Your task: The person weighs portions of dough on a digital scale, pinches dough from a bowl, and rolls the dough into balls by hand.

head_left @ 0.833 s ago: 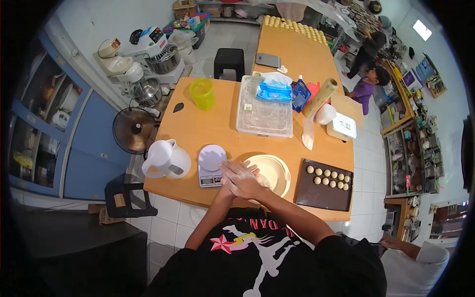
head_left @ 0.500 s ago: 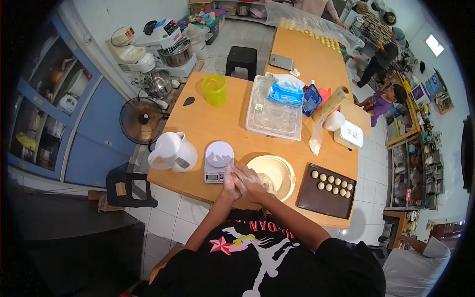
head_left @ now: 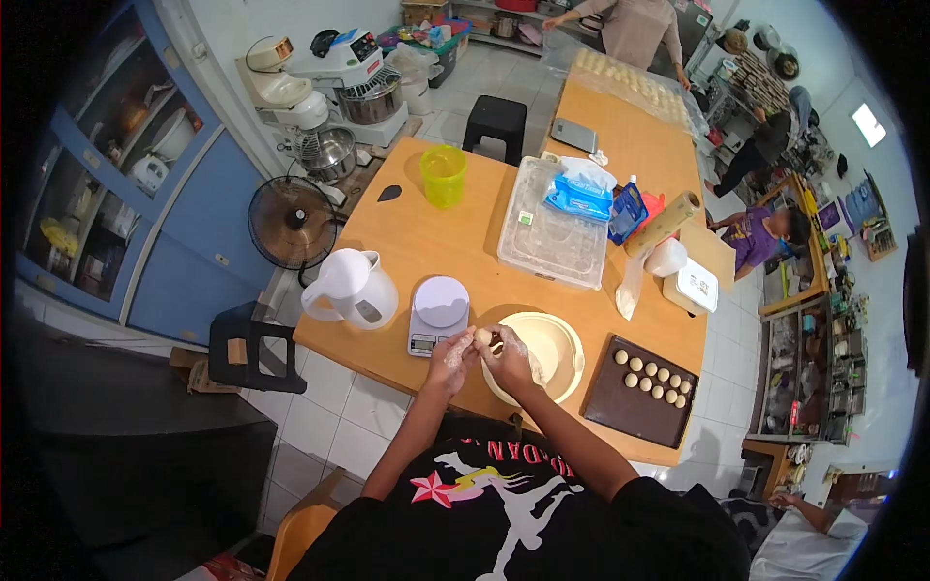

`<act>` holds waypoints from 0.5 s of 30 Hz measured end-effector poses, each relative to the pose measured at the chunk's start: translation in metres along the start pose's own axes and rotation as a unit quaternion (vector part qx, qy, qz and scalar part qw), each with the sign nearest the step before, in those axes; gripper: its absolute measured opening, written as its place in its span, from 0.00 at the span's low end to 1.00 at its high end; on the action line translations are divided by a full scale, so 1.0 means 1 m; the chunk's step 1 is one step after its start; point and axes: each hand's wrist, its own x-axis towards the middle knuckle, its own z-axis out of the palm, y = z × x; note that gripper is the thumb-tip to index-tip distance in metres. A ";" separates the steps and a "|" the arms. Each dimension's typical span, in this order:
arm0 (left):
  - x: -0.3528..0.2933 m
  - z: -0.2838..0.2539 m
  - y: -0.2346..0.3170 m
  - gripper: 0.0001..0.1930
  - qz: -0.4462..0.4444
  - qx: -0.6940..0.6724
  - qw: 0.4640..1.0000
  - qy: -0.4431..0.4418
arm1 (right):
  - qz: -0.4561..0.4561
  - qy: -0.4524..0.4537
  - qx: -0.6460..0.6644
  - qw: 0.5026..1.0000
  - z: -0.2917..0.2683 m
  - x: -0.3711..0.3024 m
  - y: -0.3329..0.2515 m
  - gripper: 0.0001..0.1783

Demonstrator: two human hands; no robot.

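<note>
Between the fingertips of both my hands is a small pale dough ball (head_left: 482, 337). My left hand (head_left: 449, 362), dusted with flour, is closed on its left side. My right hand (head_left: 510, 364), also floury, pinches it from the right, over the left rim of a cream bowl (head_left: 573, 351). Some dough lies in that bowl, mostly hidden behind my right hand. Just beyond my left hand stands a white kitchen scale (head_left: 441, 302) with a round top. To the right, a dark brown tray (head_left: 620, 405) carries two rows of dough balls (head_left: 658, 381).
A white jug (head_left: 351, 289) and a yellow-green cup (head_left: 443, 176) stand at the left. Beyond the bowl are a clear lidded box (head_left: 552, 247) with a tissue pack, a film roll (head_left: 664, 225) and a white tub (head_left: 692, 287). Other people stand around the table's far end.
My palms were pressed together; now they have parted, and the dough ball shows between my fingertips. The whole view has shifted slightly. A person at the far end now shows more, arms spread.
</note>
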 end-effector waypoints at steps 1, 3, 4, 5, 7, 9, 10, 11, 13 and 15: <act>-0.002 -0.001 0.001 0.18 0.015 0.021 0.999 0.019 | -0.048 0.007 0.006 0.999 0.005 0.000 0.000 0.21; -0.003 -0.004 0.000 0.17 0.013 0.013 0.999 0.035 | -0.101 0.010 0.012 0.995 0.012 0.000 0.001 0.20; -0.004 -0.006 0.002 0.17 0.005 0.008 0.999 0.046 | -0.118 0.012 0.004 0.993 0.016 0.002 0.002 0.20; -0.005 -0.007 0.002 0.17 0.009 0.008 0.999 0.048 | -0.136 0.014 -0.004 0.991 0.020 0.003 0.002 0.20; -0.009 -0.007 0.001 0.17 0.017 0.060 0.995 0.075 | -0.219 0.024 -0.075 0.973 0.022 0.008 -0.003 0.21; -0.014 -0.010 0.004 0.17 0.035 0.062 0.994 0.077 | -0.300 0.035 -0.145 0.942 0.029 0.017 -0.008 0.21; -0.016 -0.009 0.006 0.17 0.046 0.067 0.994 0.075 | -0.187 0.027 -0.079 0.979 0.038 0.023 -0.003 0.19; -0.018 -0.008 0.010 0.17 0.049 0.065 0.994 0.076 | -0.071 0.016 -0.011 0.997 0.044 0.029 -0.001 0.17; -0.024 -0.010 0.020 0.18 0.043 0.117 0.984 0.125 | -0.070 0.003 -0.011 0.997 0.052 0.049 0.003 0.18; -0.032 -0.011 0.026 0.18 0.039 0.102 0.982 0.153 | -0.049 -0.032 -0.002 0.998 0.058 0.073 0.011 0.19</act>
